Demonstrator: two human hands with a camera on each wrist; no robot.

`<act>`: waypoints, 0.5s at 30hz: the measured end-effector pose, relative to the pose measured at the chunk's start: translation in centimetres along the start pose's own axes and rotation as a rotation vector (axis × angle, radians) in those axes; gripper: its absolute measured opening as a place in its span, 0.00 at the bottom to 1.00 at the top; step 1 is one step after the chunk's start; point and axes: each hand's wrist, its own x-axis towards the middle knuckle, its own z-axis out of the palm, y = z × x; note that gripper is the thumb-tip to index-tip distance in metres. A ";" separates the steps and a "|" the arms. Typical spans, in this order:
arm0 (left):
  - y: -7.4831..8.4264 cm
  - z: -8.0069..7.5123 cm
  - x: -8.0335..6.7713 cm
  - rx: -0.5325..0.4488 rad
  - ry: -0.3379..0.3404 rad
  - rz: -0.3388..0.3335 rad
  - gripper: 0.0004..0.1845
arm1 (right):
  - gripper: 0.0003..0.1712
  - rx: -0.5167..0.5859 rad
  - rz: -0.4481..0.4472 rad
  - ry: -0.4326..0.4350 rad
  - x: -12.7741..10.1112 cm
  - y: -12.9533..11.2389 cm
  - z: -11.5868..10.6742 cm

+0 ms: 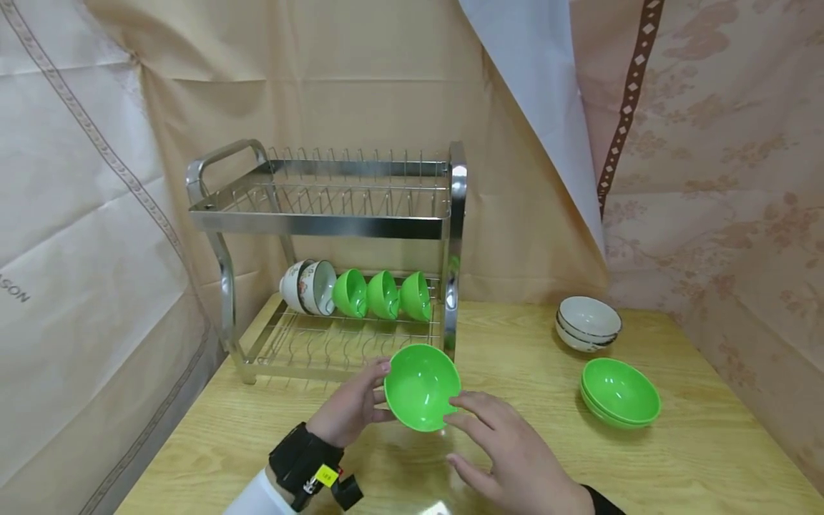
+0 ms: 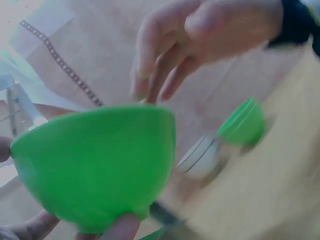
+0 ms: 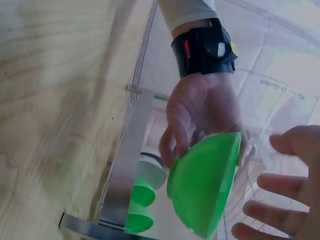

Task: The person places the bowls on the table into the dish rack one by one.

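A green bowl (image 1: 421, 390) is in my left hand (image 1: 350, 406), which grips it by its left side, with the hollow facing the head camera. From the left wrist view, the bowl (image 2: 95, 165) has its rim upward, and a thumb or finger lies against its base. My right hand (image 1: 515, 454) is close to the bowl's right rim with fingers spread. In the right wrist view the fingers of that hand (image 3: 280, 200) stand apart from the bowl (image 3: 205, 185) and hold nothing.
A two-tier metal dish rack (image 1: 328, 224) stands behind the hands. Its lower tier holds two patterned white bowls (image 1: 317, 287) and three green bowls (image 1: 383, 295) on edge. At the right of the wooden table (image 1: 515, 357) are stacked white bowls (image 1: 587, 322) and stacked green bowls (image 1: 621, 393).
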 end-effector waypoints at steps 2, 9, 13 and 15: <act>0.5 -0.6 0.1 0.042 0.109 0.036 0.28 | 0.25 -0.019 0.056 -0.043 0.0 0.1 0.0; 0.7 -1.4 1.1 0.198 0.410 0.137 0.28 | 0.35 -0.007 0.214 -0.269 -0.4 0.8 1.9; 0.3 -1.4 1.8 0.356 0.479 0.152 0.32 | 0.35 0.058 0.254 -0.362 -0.4 1.0 3.0; 0.3 -1.3 2.2 0.437 0.514 0.158 0.32 | 0.35 0.065 0.246 -0.365 -0.4 1.0 3.4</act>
